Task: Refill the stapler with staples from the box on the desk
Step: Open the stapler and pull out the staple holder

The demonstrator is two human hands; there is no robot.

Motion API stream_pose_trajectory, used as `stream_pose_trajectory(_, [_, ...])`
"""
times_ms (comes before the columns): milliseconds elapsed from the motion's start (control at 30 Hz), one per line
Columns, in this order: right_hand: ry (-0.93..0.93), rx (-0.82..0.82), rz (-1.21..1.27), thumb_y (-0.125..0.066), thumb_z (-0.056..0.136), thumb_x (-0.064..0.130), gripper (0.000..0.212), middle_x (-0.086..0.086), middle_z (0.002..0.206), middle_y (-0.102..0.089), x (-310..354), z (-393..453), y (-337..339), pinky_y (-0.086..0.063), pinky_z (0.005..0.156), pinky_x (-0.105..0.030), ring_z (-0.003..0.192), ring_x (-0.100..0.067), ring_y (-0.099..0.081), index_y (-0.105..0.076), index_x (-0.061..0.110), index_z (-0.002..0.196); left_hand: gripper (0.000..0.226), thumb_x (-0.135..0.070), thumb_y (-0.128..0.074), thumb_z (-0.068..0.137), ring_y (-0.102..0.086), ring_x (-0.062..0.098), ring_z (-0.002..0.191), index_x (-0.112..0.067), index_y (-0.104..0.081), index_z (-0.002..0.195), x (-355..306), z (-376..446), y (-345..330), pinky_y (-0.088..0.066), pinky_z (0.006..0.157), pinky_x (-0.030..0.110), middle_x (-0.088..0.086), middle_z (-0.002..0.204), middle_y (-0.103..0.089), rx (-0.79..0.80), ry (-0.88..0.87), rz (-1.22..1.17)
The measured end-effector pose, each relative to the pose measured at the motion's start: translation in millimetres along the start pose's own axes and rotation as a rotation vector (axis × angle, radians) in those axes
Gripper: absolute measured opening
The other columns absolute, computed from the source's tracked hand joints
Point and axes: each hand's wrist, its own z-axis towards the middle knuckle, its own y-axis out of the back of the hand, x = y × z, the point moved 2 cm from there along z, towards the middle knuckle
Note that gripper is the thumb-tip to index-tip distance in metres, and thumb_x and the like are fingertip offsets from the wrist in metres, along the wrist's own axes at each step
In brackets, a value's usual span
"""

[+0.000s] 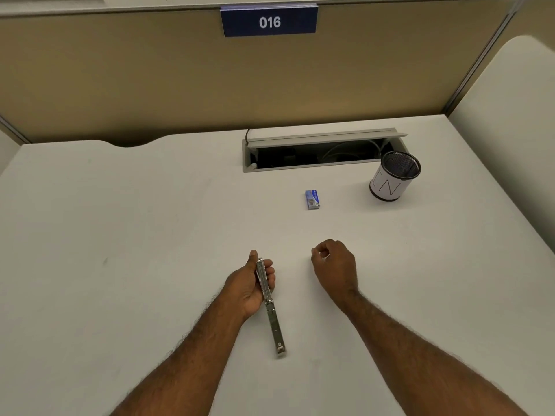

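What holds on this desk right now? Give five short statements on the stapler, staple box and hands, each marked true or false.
1. The left hand has the stapler in its grip. True.
2. The stapler is folded shut. False: it lies opened out flat.
3. The right hand holds the staple box. False: the box sits alone on the desk, farther away.
4. A mesh pen cup stands right of the box. True.
5. The box is red. False: blue.
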Motion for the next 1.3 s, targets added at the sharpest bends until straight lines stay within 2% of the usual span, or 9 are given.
stream_pose_trajectory(200, [-0.145,0.329,-0.175,-0.064,0.083,0.030,0.016,0.004,0.079,-0.064,-10,17,13,-0.041,0.065,-0.025,0.076,-0.016,-0.059,-0.057,0.021,0.072,0.046,-0.043,-0.051,0.096,-0.056,0.017,0.056,-0.001,-0.063,0.082,-9,9,0,-0.053,0.045,0.020,0.008,0.066,-0.061,0.007,0.001,0.030])
stream_pose_trajectory(300, [-0.050,0.440,-0.235,-0.070,0.080,0.030,0.017,0.003,0.088,-0.059,-12,3,15,-0.039,0.069,-0.023,0.081,-0.014,-0.054,-0.062,0.018,0.089,0.046,-0.045,-0.050,0.096,-0.059,0.014,0.046,-0.003,-0.063,0.081,-12,12,-1,-0.052,0.045,0.019,0.004,0.054,-0.064,0.012,0.001,0.044])
stream_pose_trajectory(433, [0.089,0.440,-0.359,-0.061,0.087,0.020,0.020,-0.005,0.106,-0.057,-13,-17,9,-0.048,0.080,-0.031,0.094,-0.022,-0.057,-0.062,0.013,0.106,0.046,-0.045,-0.050,0.096,-0.057,0.015,0.055,-0.004,-0.063,0.081,-15,15,-2,-0.051,0.046,0.020,0.003,0.053,-0.064,0.016,-0.005,0.056])
stream_pose_trajectory(633, [0.143,0.387,-0.427,-0.049,0.087,0.013,0.016,-0.005,0.100,-0.059,-10,-22,2,-0.047,0.071,-0.032,0.087,-0.024,-0.058,-0.062,0.015,0.097,0.046,-0.045,-0.051,0.095,-0.056,0.016,0.059,-0.003,-0.063,0.082,-16,17,-5,-0.052,0.044,0.019,0.006,0.063,-0.063,0.016,-0.008,0.049])
stream_pose_trajectory(733, [0.124,0.272,-0.310,-0.057,0.082,0.012,0.015,-0.008,0.095,-0.065,-2,-4,13,-0.048,0.074,-0.033,0.086,-0.027,-0.062,-0.068,0.013,0.093,0.045,-0.044,-0.052,0.095,-0.058,0.017,0.058,-0.002,-0.063,0.083,-16,21,-5,-0.052,0.045,0.019,0.007,0.062,-0.064,0.019,-0.007,0.045])
stream_pose_trajectory(833, [0.050,-0.071,-0.064,-0.064,0.077,0.002,0.014,-0.016,0.086,-0.070,11,36,49,-0.047,0.076,-0.032,0.079,-0.031,-0.065,-0.073,0.007,0.086,0.046,-0.044,-0.051,0.095,-0.059,0.017,0.060,-0.002,-0.063,0.082,-16,24,-6,-0.053,0.045,0.019,0.006,0.060,-0.065,0.020,-0.014,0.050])
stream_pose_trajectory(967, [0.004,-0.463,0.071,-0.062,0.079,0.004,0.014,-0.015,0.084,-0.071,22,102,112,-0.034,0.067,-0.015,0.074,-0.029,-0.065,-0.073,0.007,0.086,0.045,-0.044,-0.050,0.096,-0.058,0.020,0.067,-0.002,-0.062,0.083,-16,26,-6,-0.054,0.045,0.020,0.010,0.073,-0.062,0.018,-0.002,0.045])
stream_pose_trajectory(1133, [-0.067,-0.517,-0.020,-0.057,0.082,0.009,0.020,-0.014,0.100,-0.071,18,166,156,-0.031,0.070,-0.010,0.092,-0.026,-0.063,-0.072,0.007,0.095,0.043,-0.043,-0.050,0.096,-0.060,0.021,0.070,-0.002,-0.061,0.085,-18,27,-13,-0.056,0.049,0.022,0.011,0.081,-0.062,0.018,0.001,0.039])
stream_pose_trajectory(1300, [-0.106,-0.467,-0.134,-0.057,0.087,0.014,0.022,-0.014,0.104,-0.071,10,188,161,-0.039,0.073,-0.019,0.096,-0.027,-0.064,-0.071,0.005,0.102,0.043,-0.042,-0.050,0.096,-0.062,0.023,0.071,-0.002,-0.061,0.086,-19,28,-15,-0.056,0.055,0.027,0.012,0.081,-0.063,0.010,0.005,0.047])
